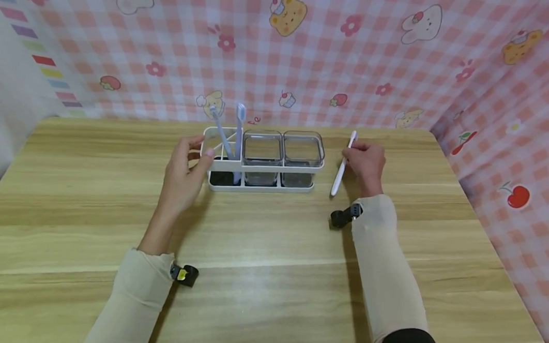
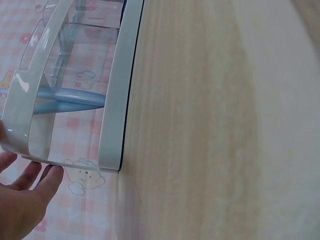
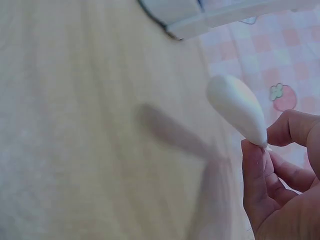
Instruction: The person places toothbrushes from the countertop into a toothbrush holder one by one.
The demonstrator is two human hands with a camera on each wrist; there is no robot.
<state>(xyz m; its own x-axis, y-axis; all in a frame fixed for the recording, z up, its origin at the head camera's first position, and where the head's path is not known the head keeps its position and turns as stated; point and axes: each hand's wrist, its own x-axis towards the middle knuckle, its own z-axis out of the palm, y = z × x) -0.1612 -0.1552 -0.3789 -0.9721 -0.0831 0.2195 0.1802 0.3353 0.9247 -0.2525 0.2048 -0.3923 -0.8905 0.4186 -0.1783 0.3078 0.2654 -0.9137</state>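
A white toothbrush holder stands on the table near its back edge. My left hand grips its left end, thumb in front and fingers around the side; the left wrist view shows fingertips against that end. Two blue toothbrushes lean in the left compartment, heads up. Two clear cups sit in the other compartments. To the right of the holder, my right hand pinches a white toothbrush between thumb and fingers, head up and tilted. Its rounded handle end points at the right wrist camera.
The wood-patterned table extends in front of the holder. A pink checked cloth with cartoon prints hangs behind the table and along its right side. Small black wrist cameras are worn at both cuffs.
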